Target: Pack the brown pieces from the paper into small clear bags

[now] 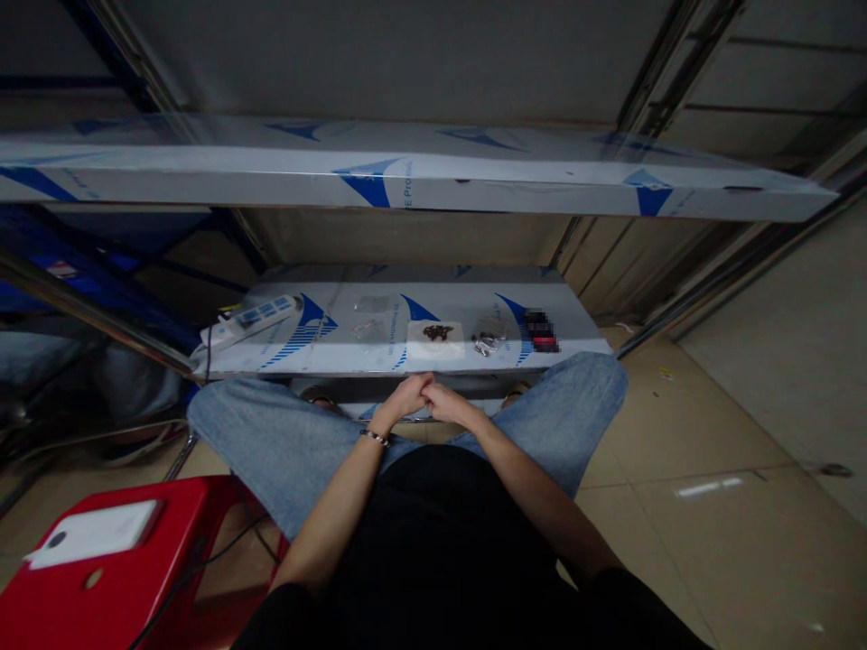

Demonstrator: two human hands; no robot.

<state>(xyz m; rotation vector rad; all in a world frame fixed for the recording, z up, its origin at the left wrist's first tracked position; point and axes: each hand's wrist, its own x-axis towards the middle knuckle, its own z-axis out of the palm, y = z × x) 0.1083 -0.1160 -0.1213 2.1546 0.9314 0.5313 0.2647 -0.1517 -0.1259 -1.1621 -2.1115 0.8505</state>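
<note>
My left hand [406, 397] and my right hand [445, 402] meet between my knees, just in front of the lower shelf's edge. The fingers of both are closed and touch at the tips. Whatever may be between them is hidden or too small to make out. Beyond them on the lower shelf [339, 348], a white sheet [415, 348] carries a small heap of dark brown pieces [437, 333]. To its right lies a clear plastic bag [488, 338] with dark pieces in it. Flat clear bags [371, 305] lie to the left.
An upper shelf [461, 191] spans above. A white power strip [257, 318] sits at the lower shelf's left end. A blurred-out dark and red item [540, 331] lies at the right. A red stool [169, 533] at lower left bears a white device [101, 533] with a cable.
</note>
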